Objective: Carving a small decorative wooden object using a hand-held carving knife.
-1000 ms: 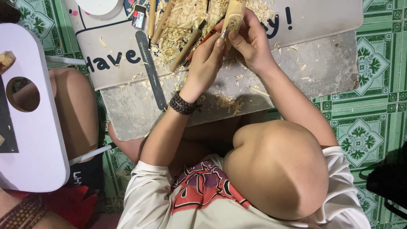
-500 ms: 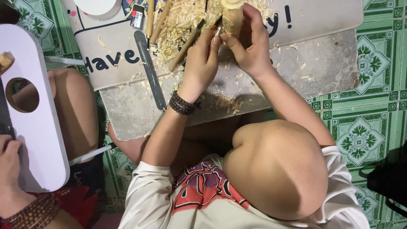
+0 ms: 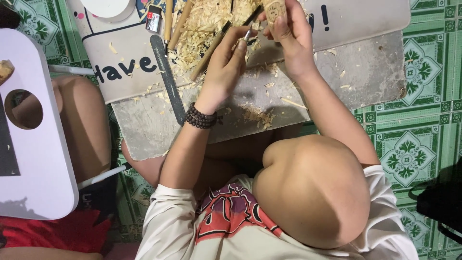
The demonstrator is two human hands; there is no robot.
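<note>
My left hand point(image 3: 224, 65), with a dark bead bracelet on its wrist, is closed around a thin carving tool point(image 3: 246, 34) whose metal tip points at a pale carved wooden piece point(image 3: 275, 9). My right hand point(image 3: 293, 45) grips that wooden piece upright at the top of the view. Both hands hover over a grey board point(image 3: 346, 77) strewn with wood shavings point(image 3: 211, 19). My raised bare knee point(image 3: 313, 192) sits under my right forearm.
A long dark file point(image 3: 166, 79) and wooden-handled tools point(image 3: 204, 55) lie on a white lettered mat point(image 3: 125, 53). A white round container point(image 3: 108, 7) is top left. A white stool with a round hole point(image 3: 38, 159) and another person's leg point(image 3: 84, 125) are left. Green patterned floor tiles point(image 3: 409, 144) and a black bag point(image 3: 442, 202) are right.
My hands shifted slightly, with the tool tip now just left of the wooden piece. Another person's hand at the lower left half a second ago is gone.
</note>
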